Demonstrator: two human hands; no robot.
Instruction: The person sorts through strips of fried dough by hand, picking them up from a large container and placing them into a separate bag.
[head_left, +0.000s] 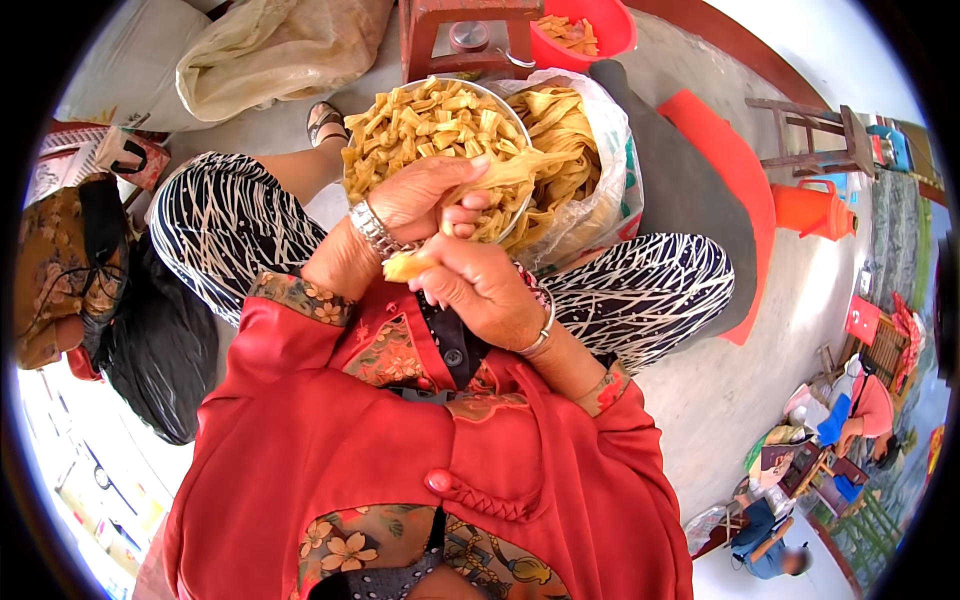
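My left hand (431, 196), with a metal watch at the wrist, pinches a yellow-brown fibrous food strip (525, 166) between thumb and fingers. Just below it, my right hand (484, 289) grips a pale yellow strip end (409, 265); whether it belongs to the same strip is hidden by the fingers. Beyond both hands stands a round metal basin (528, 135) heaped with short knotted pieces (435, 120) of the same material. Beside the basin, a clear plastic bag (611, 142) holds long, loose strips (559, 112).
A red-brown wooden stool (472, 11) stands behind the basin, near a red plastic tub (619, 30) with more pieces. An open woven sack (277, 60) lies at upper left, a black plastic bag (161, 345) at left. Two other people (870, 409) sit at far right, near an orange thermos (814, 210).
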